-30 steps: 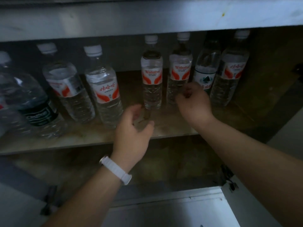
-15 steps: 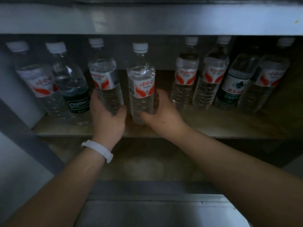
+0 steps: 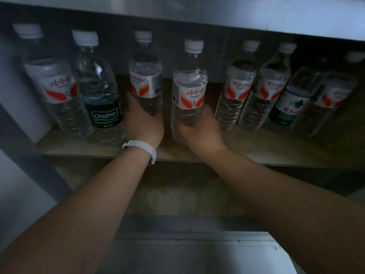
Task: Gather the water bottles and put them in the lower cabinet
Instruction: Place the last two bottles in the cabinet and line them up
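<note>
Cabinet [image 3: 197, 14] interior, dim, as I read it over the head-camera feed. A pale metal rail crosses the top, and one wooden shelf [image 3: 256, 153] spans the opening above a darker lower level.

Eight capped water bottles stand in a row on this shelf. Counting from the shelf's left end:
- The far-left bottle [image 3: 57, 89] has a red-and-white label.
- The Cestbon bottle [image 3: 98, 86] stands just beside it and has a dark green label.
- The third bottle [image 3: 145, 84] stands toward the back edge.
- The fourth bottle [image 3: 188, 91] is nearer the front edge than its neighbours.
- The fifth bottle [image 3: 235, 91] and the sixth bottle [image 3: 264, 95] stand side by side, both red-labelled.
- The green-labelled bottle [image 3: 290, 103] follows.
- The far-right bottle [image 3: 331, 99] is blurred, in shadow at the shelf's right end.

Both forearms reach in from the lower corners of my view. The left hand [image 3: 143, 125] grips the lower half of the third bottle, with the fingers [image 3: 128, 103] curled round its left side. The right hand [image 3: 199, 131] grips the lower half of the fourth bottle, thumb on the near side and fingers wrapped round the right. I cannot tell whether either bottle's base is touching the shelf. A white wristband [image 3: 142, 148] sits on the left wrist, over the shelf's front edge.
</note>
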Demonstrator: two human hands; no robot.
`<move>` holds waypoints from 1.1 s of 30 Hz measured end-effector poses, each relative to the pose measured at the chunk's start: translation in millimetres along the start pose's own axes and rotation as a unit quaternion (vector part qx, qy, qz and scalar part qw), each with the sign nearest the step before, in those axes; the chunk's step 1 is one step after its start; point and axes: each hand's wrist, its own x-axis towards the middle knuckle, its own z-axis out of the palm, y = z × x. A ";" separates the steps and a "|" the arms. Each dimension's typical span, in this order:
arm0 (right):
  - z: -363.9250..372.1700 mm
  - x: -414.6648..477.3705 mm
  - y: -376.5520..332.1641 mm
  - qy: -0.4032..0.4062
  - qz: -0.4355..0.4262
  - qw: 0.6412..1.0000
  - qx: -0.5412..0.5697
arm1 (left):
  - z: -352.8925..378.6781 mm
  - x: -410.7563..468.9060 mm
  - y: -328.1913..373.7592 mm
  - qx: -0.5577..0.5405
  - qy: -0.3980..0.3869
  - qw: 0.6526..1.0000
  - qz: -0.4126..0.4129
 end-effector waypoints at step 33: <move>13.4 52.6 19.4 0.089 0.018 0.995 -0.047 | 30.9 5.6 15.6 -0.002 -0.097 0.995 -0.007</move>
